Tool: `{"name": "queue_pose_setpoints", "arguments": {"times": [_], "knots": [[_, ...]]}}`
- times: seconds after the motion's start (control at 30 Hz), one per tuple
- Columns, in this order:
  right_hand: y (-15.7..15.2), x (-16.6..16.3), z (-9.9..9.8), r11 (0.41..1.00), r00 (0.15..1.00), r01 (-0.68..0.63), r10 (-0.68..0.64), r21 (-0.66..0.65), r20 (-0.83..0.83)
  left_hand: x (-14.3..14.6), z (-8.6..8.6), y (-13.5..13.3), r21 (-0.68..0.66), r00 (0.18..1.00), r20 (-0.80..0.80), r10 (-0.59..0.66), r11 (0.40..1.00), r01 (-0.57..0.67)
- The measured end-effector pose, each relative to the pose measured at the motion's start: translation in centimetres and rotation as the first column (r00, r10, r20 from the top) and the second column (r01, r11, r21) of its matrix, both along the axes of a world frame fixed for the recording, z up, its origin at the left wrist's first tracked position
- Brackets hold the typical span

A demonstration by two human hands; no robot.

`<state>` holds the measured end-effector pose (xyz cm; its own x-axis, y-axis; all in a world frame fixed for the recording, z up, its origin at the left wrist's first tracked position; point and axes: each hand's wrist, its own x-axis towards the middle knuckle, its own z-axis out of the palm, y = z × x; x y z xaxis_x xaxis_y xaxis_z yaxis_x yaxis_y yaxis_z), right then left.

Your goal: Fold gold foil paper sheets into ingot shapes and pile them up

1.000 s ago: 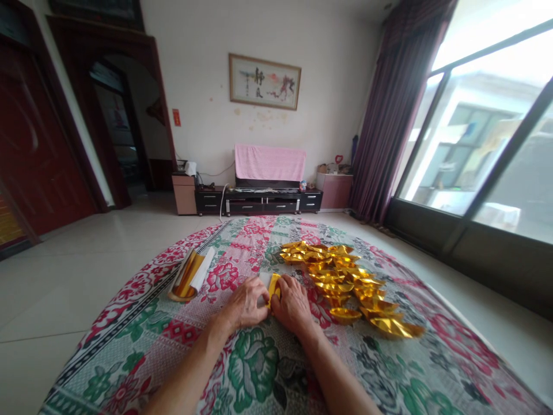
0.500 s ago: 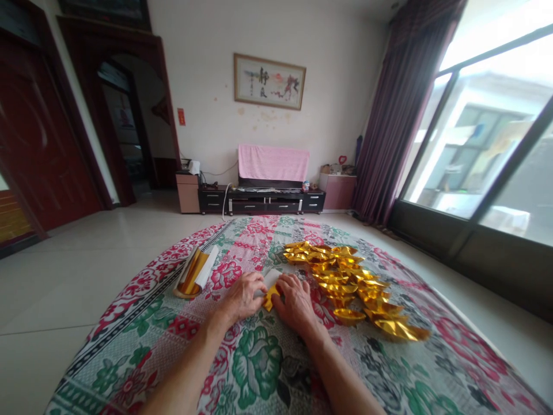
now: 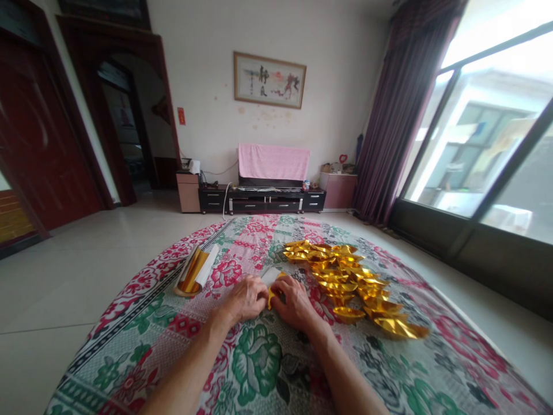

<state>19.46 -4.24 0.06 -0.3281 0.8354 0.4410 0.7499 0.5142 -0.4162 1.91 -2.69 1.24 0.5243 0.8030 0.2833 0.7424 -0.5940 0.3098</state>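
Observation:
A sheet of gold paper with a pale back [image 3: 271, 276] lies partly folded on the flowered cloth between my hands. My left hand [image 3: 249, 297] has its fingers curled closed on the sheet's left side. Opposite it, my right hand [image 3: 292, 300] pinches the right edge, where some gold shows. Both hands cover much of the paper, so its exact folds are hidden. Right of my right hand stand several folded gold paper ingots [image 3: 345, 282] in loose rows. To the left lies a curled stack of gold paper sheets [image 3: 194, 272], gold side inward.
A round table with a flowered tablecloth [image 3: 258, 357] carries everything. Beyond it stand a low black cabinet [image 3: 265, 205] and a pink cloth [image 3: 274, 161] draped over a screen. Windows [image 3: 475, 150] and a purple curtain [image 3: 389, 127] are at right.
My hands have drawn slightly closer together, and my fingers are curled more tightly on the paper. Less of its gold side shows. The ingots and the stack have stayed put.

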Motion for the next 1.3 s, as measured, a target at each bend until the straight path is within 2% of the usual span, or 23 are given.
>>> {"name": "queue_pose_setpoints", "arguments": {"times": [0.23, 0.5, 0.77, 1.0, 1.3], "knots": [[-0.3, 0.4, 0.5, 0.998, 0.999, -0.035, 0.037, -0.049, 0.035, -0.9, 0.1, 0.3, -0.086, 0.995, 0.095, -0.026, 0.996, 0.035], [-0.2, 1.2, 0.8, 0.985, 0.992, -0.128, 0.129, -0.114, 0.000, -0.9, 1.0, -0.2, -0.123, 0.997, 0.056, -0.053, 0.991, 0.059], [-0.6, 1.1, 1.1, 0.984, 0.984, -0.166, 0.162, -0.065, -0.070, -1.1, 0.5, 0.2, -0.099, 0.991, 0.101, -0.090, 0.990, 0.100], [-1.1, 0.9, 0.9, 0.987, 0.987, -0.159, 0.158, -0.021, -0.031, -1.2, 0.6, 0.3, -0.149, 0.986, 0.125, -0.110, 0.981, 0.128], [-1.2, 1.0, 1.1, 0.986, 0.986, -0.162, 0.163, -0.028, 0.021, -1.3, 0.5, 0.3, -0.105, 0.983, 0.133, -0.123, 0.985, 0.137]]}}
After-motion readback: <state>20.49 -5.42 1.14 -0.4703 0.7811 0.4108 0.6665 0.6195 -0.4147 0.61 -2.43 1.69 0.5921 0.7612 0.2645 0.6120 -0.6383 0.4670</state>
